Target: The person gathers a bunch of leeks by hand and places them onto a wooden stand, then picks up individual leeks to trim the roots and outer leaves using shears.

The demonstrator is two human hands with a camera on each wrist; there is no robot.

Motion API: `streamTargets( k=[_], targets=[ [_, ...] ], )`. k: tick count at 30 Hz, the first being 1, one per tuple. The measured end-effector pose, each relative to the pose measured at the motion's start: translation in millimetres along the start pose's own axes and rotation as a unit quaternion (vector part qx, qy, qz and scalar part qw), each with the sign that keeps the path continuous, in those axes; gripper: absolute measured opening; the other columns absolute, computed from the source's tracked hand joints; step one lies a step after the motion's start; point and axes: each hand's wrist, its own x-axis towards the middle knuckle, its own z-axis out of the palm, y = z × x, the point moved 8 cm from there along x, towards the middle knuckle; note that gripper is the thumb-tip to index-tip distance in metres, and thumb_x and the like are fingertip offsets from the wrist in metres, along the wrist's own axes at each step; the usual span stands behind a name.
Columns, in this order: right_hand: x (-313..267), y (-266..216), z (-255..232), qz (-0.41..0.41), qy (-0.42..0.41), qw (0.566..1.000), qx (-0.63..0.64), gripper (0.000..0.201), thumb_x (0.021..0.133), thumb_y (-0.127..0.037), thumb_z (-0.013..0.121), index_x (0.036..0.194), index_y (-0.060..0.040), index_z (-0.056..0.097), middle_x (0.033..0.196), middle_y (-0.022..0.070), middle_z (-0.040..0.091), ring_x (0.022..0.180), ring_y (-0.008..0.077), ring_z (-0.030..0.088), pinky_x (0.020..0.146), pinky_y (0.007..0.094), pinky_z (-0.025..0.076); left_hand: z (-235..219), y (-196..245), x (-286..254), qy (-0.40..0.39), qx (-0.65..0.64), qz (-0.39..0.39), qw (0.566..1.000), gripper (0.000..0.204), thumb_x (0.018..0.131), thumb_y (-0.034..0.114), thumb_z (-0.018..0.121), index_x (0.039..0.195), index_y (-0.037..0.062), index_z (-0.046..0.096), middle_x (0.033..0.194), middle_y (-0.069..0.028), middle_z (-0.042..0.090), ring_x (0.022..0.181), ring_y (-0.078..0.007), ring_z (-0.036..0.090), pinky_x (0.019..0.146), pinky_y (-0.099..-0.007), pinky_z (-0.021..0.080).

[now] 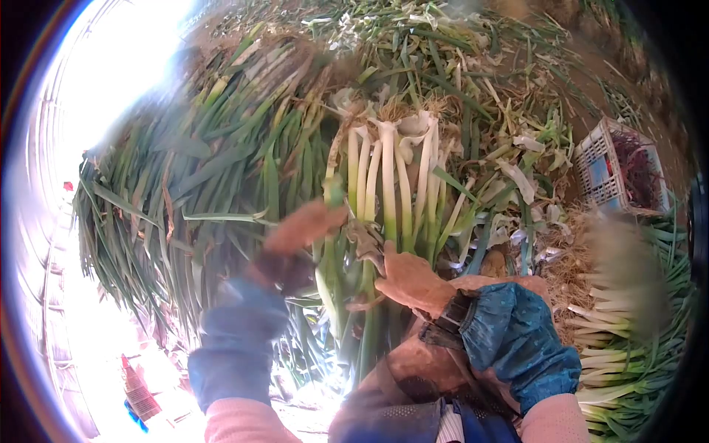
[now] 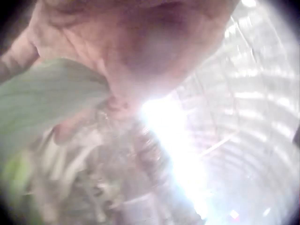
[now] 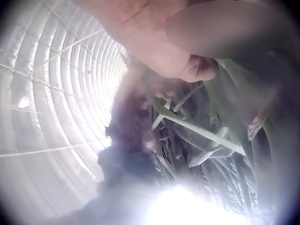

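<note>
In the head view, several leeks point(image 1: 388, 177) lie side by side, roots away from me, white stalks in the middle and green leaves toward my lap. My right hand point(image 1: 415, 280) grips a leek at its green part, fingers curled round it; the right wrist view shows the thumb against broad green leaves point(image 3: 229, 82). My left hand point(image 1: 306, 225), blurred, is just left of the white stalks. A wide leek leaf point(image 2: 51, 93) runs from between its thumb and fingers in the left wrist view.
A large heap of untrimmed leeks point(image 1: 199, 170) rises at the left. Peeled leeks point(image 1: 605, 354) lie in a row at the right beside trimmed roots point(image 1: 569, 273). A white plastic crate point(image 1: 600, 166) stands at the far right; leaf scraps point(image 1: 509, 133) cover the ground behind. A red bottle point(image 1: 139, 387) is at lower left.
</note>
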Motion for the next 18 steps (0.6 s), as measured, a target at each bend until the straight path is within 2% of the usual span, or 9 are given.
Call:
streamTargets(
  k=[1,2,5,8,10,12,14,16,18],
  targets=[
    [-0.4,-0.9,-0.9,0.000,-0.004,1.000,0.000,0.041,0.073,-0.014,0.053,0.100,0.0143,0.040,0.067,0.0237,0.058,0.059,0.0406,0.059,0.055,0.0453,0.049,-28.6,29.3,-8.3,0.060,-0.044,0.200,0.977,0.040,0.091,0.032,0.045,0.116,0.0023,0.053,0.107,-0.0139,0.058,0.092,-0.0262,0.058,0.078,-0.0390,0.046],
    [-1.1,-2.4,-2.7,-0.001,-0.009,1.000,-0.001,0.041,0.073,-0.015,0.053,0.100,0.0144,0.040,0.067,0.0237,0.058,0.059,0.0406,0.059,0.055,0.0454,0.049,-55.3,53.2,-29.4,0.108,-0.062,0.394,0.911,0.040,0.092,0.032,0.042,0.119,0.0029,0.052,0.109,-0.0139,0.057,0.092,-0.0246,0.058,0.080,-0.0384,0.046],
    [-3.4,3.4,-4.4,-0.010,0.009,1.000,0.021,0.044,0.074,-0.016,0.053,0.101,0.0157,0.040,0.067,0.0239,0.058,0.060,0.0400,0.060,0.056,0.0458,0.049,-139.2,99.6,4.7,0.202,-0.427,0.348,0.810,0.054,0.095,0.044,0.033,0.109,-0.0019,0.057,0.095,-0.0132,0.061,0.085,-0.0216,0.058,0.076,-0.0369,0.048],
    [-3.6,12.4,-21.2,-0.010,0.055,0.998,0.040,0.042,0.074,-0.017,0.055,0.099,0.0122,0.038,0.069,0.0270,0.058,0.066,0.0435,0.059,0.063,0.0486,0.047,-144.2,-29.0,58.9,0.409,-0.286,0.170,0.850,0.053,0.094,0.045,0.034,0.102,-0.0019,0.058,0.086,-0.0104,0.060,0.077,-0.0203,0.057,0.069,-0.0365,0.047],
    [-2.9,15.8,-22.7,0.015,0.052,0.997,0.050,0.041,0.075,-0.019,0.056,0.098,0.0098,0.037,0.071,0.0288,0.057,0.070,0.0453,0.058,0.066,0.0497,0.047,-95.3,-99.1,82.0,0.334,-0.352,0.028,0.874,0.048,0.092,0.043,0.039,0.092,-0.0010,0.059,0.079,-0.0076,0.058,0.071,-0.0191,0.054,0.061,-0.0346,0.045],
    [-0.9,10.2,-18.5,0.057,0.008,0.997,0.050,0.042,0.075,-0.020,0.056,0.099,0.0090,0.037,0.074,0.0293,0.058,0.072,0.0451,0.059,0.068,0.0493,0.047,-51.1,-166.7,109.8,0.352,-0.048,0.179,0.918,0.032,0.084,0.030,0.053,0.086,-0.0010,0.060,0.075,-0.0088,0.059,0.069,-0.0186,0.054,0.058,-0.0349,0.045],
    [-1.4,-0.3,-11.0,0.040,-0.011,0.999,0.024,0.042,0.074,-0.016,0.053,0.101,0.0124,0.039,0.075,0.0270,0.060,0.072,0.0420,0.061,0.066,0.0466,0.049,-15.6,-182.1,112.5,0.368,-0.111,0.145,0.912,0.024,0.079,0.021,0.058,0.087,-0.0022,0.059,0.074,-0.0129,0.060,0.068,-0.0247,0.056,0.061,-0.0384,0.045],
    [-0.6,-4.5,-7.7,0.034,-0.023,0.999,0.012,0.042,0.074,-0.014,0.052,0.103,0.0141,0.039,0.076,0.0256,0.061,0.071,0.0406,0.062,0.065,0.0452,0.050,12.8,-117.0,79.4,0.353,-0.180,0.068,0.915,0.023,0.076,0.014,0.058,0.091,-0.0037,0.057,0.074,-0.0194,0.060,0.070,-0.0364,0.058,0.064,-0.0440,0.044],
    [3.1,-2.5,-7.5,0.039,-0.026,0.999,0.012,0.044,0.074,-0.015,0.052,0.104,0.0139,0.038,0.076,0.0253,0.061,0.071,0.0409,0.062,0.065,0.0451,0.050,22.6,-117.5,71.4,0.381,-0.091,0.029,0.920,0.031,0.075,0.016,0.060,0.099,-0.0021,0.055,0.082,-0.0240,0.060,0.079,-0.0415,0.057,0.069,-0.0468,0.044]
  ],
)
